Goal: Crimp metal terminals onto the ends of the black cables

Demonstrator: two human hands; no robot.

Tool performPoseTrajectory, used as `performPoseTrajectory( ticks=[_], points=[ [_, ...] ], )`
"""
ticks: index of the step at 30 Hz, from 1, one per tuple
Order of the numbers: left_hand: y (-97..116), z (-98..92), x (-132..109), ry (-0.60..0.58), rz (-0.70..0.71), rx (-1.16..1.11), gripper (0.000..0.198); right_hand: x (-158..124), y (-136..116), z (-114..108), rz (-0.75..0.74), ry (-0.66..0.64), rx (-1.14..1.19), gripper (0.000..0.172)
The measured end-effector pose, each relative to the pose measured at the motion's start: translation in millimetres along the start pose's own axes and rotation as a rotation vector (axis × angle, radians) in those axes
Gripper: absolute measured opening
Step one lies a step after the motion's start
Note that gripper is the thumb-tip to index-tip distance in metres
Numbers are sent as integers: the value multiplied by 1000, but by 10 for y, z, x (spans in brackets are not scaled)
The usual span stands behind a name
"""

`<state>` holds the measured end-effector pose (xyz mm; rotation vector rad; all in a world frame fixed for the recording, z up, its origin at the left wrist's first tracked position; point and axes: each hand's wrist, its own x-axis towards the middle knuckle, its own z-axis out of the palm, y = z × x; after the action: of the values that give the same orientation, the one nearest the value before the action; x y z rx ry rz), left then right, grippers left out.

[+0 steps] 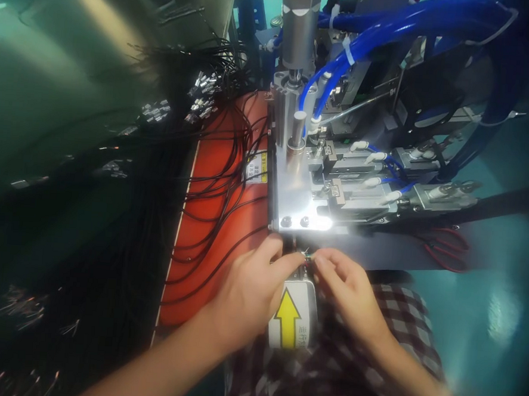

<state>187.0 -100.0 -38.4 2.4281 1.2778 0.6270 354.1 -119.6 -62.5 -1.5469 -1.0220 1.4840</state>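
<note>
At the front of a metal machine (299, 185), my two hands meet at a small cable end with thin coloured wires (306, 258). My left hand (256, 287) comes in from the left, thumb and forefinger closed on it. On the other side, the fingertips of my right hand (346, 286) pinch the same wires. The fine detail between the fingertips is too small to make out. Just below my fingers sits a white label with a yellow arrow (288, 319). Several black cables (228, 202) run across an orange-red surface (209, 218) toward the machine's left edge.
Bundles of black cables with shiny ends (203, 95) hang at the left, partly blurred. Thick blue air hoses (405, 21) arch over the machine. Small pneumatic cylinders (362, 207) stick out to the right. A warning label (256, 167) lies on the orange-red surface. Checked cloth (404, 320) covers my lap.
</note>
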Motion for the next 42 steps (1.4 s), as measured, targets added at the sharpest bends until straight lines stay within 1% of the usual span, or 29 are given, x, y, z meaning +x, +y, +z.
performPoseTrajectory(
  ticks=[2,4,6,8,10,11,13,15,17,19,21,24,26,29,31,34,36,38,39,40,42],
  points=[
    [0,3,0,0,-10,-3,30,-27,-23,3,44,-43,41,27],
    [2,5,-1,0,-15,-10,30,-55,-37,23,23,-15,24,26],
    [5,3,0,-1,-17,-12,30,-77,-41,42,-53,59,-35,22],
    [9,0,2,2,-14,-6,30,-86,-41,44,-170,115,-144,18],
    [11,-2,4,7,-10,1,30,-83,-43,25,-267,126,-260,14],
    [11,-2,5,8,-8,3,30,-77,-47,12,-290,120,-298,13],
    [7,-1,3,11,-3,1,30,-56,-59,-11,-272,100,-292,14],
    [3,1,0,11,0,3,30,-28,-75,-22,-183,64,-193,16],
    [1,2,-4,5,4,9,30,-3,-88,-25,-62,25,-87,20],
    [4,0,-7,-11,1,17,30,12,-94,-37,3,1,-53,23],
    [9,-4,-9,-31,-2,29,30,19,-95,-67,-17,-12,-113,23],
    [12,-5,-8,-50,-3,47,31,28,-112,-111,-97,-4,-222,22],
    [5,0,-6,-47,2,53,32,45,-139,-104,-119,37,-227,22],
    [-8,13,-5,-24,10,50,32,77,-166,-28,-111,95,-200,20],
    [-11,18,-7,-14,11,47,32,90,-143,32,-169,142,-193,17],
    [-1,12,-8,-17,-3,37,32,88,-44,76,-401,212,-238,12],
    [8,4,-7,-18,-9,27,32,80,24,68,-551,227,-309,8],
    [13,-1,-5,-11,-2,20,31,73,60,49,-619,226,-358,7],
    [13,-1,-6,-7,3,18,30,70,60,43,-604,220,-353,8],
    [11,1,-7,-2,8,18,30,68,48,41,-558,211,-325,9],
    [5,8,-10,-1,16,20,29,68,-1,49,-377,188,-203,13]
  ],
)
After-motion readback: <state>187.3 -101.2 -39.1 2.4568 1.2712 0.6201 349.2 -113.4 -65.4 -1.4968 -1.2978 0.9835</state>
